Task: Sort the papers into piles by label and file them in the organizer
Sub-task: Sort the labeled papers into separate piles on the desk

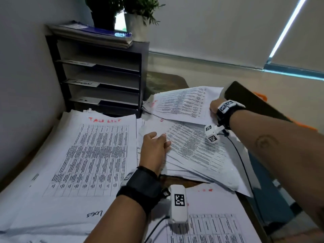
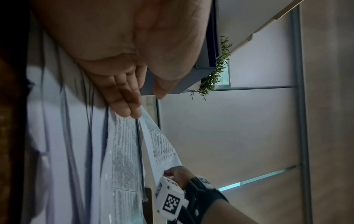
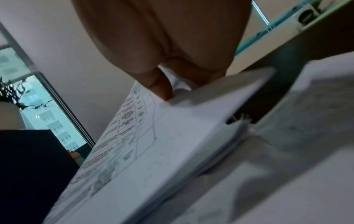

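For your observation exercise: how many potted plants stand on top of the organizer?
2: a dark pot toward the left and a white pot right of it, both on the organizer. Others may lie out of view.

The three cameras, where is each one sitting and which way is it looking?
Head: sits on the person's head, looks down at the papers and organizer; both forearms, the left hand and the right hand show.
Left wrist: sits under the left wrist, looks along the straight fingers resting on the papers; the right hand shows too.
Right wrist: sits under the right wrist, looks along the palm at the lifted sheet that it pinches.
Shared: all three see that lifted sheet.
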Demonstrator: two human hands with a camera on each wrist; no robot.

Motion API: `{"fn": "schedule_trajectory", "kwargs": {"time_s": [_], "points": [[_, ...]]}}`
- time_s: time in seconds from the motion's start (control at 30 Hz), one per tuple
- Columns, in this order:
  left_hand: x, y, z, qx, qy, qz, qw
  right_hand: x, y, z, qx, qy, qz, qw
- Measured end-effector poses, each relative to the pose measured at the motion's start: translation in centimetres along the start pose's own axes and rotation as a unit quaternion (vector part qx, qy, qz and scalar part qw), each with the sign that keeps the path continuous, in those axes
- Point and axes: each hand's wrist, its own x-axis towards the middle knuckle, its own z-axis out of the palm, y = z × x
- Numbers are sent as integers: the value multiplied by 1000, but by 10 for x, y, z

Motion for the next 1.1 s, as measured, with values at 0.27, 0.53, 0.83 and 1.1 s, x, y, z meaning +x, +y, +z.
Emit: {"fn": "schedule_trajectory", "kwargs": {"time_s": [0.27,0.53,0.83,1.1], "points": [[4,-5,1,5,15,7,1000,30,4,-2,127,108,2,986],[-12,15,3,92,-32,-17,995,-116,-11,30,371,-1,-193,908],[-69,71,-8,229,-148,27,962,-269,-16,63,151,-90,-341,923],[-124,67,-42,691,-211,42,690,-285,-42,96,88,-5,-306,948]]}}
